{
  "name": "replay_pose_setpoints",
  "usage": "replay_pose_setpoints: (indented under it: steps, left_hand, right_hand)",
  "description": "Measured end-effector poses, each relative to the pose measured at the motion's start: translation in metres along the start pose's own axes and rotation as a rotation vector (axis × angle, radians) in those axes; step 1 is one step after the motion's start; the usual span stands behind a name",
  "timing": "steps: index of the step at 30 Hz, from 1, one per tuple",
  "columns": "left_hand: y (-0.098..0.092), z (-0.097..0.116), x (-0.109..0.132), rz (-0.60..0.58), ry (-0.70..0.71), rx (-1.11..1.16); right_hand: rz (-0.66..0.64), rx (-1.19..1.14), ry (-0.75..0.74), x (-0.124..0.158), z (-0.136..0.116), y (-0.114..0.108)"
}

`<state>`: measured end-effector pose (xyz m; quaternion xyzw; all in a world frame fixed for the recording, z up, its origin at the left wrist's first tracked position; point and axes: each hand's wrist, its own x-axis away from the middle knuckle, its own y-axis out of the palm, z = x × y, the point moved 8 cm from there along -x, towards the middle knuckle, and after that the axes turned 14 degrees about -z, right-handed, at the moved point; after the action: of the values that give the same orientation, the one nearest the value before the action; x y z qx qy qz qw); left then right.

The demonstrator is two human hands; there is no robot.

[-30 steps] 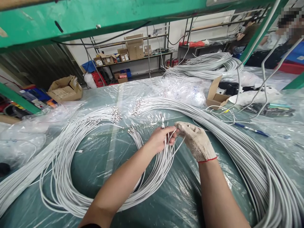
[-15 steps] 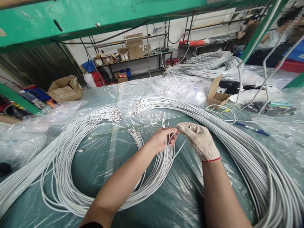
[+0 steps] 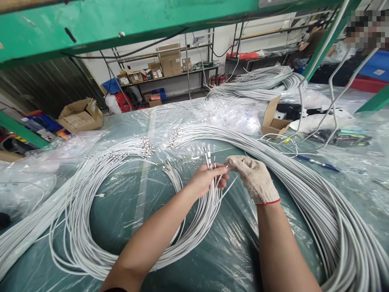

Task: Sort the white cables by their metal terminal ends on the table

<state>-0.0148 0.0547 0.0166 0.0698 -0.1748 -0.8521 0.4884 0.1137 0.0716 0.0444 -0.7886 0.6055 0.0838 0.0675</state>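
Note:
My bare left hand is closed around the ends of several white cables, whose connector tips stick up above the thumb. My right hand, in a knitted glove with a red cuff, pinches the tip of one cable right beside the left thumb. Its fingertips hide part of that tip. The held cables run down into a large coil on the left. A short bunch of cable ends lies just left of my left hand. A thick cable bundle curves past on the right.
Plastic film covers the green table. A small open cardboard box, a blue pen and loose hanging cables lie to the right. Another cable coil sits at the back. A green beam crosses overhead. People are at the far right.
The connector tips above my left hand have spread apart slightly, and a metal tip now shows between the two hands. Both hands stay close together; the whole view has shifted a little.

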Motion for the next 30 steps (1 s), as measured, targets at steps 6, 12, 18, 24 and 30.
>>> replay_pose_setpoints:
  steps: [6,12,18,24,30]
  left_hand:
    - [-0.001,0.011,0.003,0.106,0.108,-0.256]
    - [-0.004,0.015,0.005,0.204,0.09,-0.463]
    - [-0.003,0.019,0.008,0.226,0.059,-0.693]
    - [-0.003,0.025,0.009,0.244,0.053,-0.859]
    - [-0.005,0.018,0.005,0.154,0.065,-0.601]
  right_hand:
    - [0.006,0.027,0.009,-0.002,0.005,0.001]
    - [-0.019,0.198,0.012,-0.002,0.0,0.005]
    - [-0.035,0.26,0.047,0.0,-0.002,0.004]
    - [-0.075,0.217,0.1,-0.001,0.009,-0.001]
    - [-0.103,-0.013,0.072,-0.004,0.016,0.003]
